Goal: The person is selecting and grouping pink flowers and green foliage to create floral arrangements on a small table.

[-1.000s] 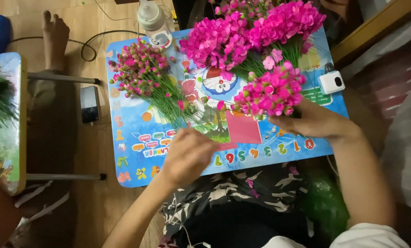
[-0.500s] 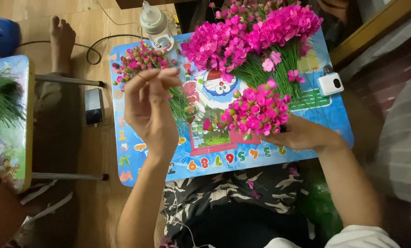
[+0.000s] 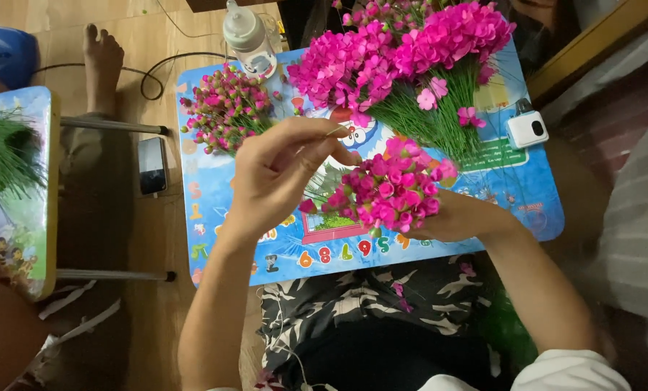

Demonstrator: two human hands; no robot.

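The right hand is wrapped around the stems of a pink bunch, its fingers mostly hidden under the blooms, so the flower heads stand up and fan out just above and to the left of that grip. The left hand is raised beside the bunch, its thumb and forefinger pressed together on a thin stem at the fingertips; the stem is so fine that little of it shows, and its tip sits just above the bunch's upper left edge, close to the blooms but whether it touches them cannot be told. Both hands hover over a small blue table printed with cartoon pictures. Beyond the pinch, further from the person, lies a heap of pink buds on green stems, and past the held bunch lies a larger pile of open pink flowers with long green stems. A baby bottle stands at the table's far edge beyond the buds. Out past the right hand's grip, near the table's far corner, sits a small white device. To the left of the pinch, off the table, a dark phone lies on the wooden floor, and beyond it another person's bare foot rests on the boards.
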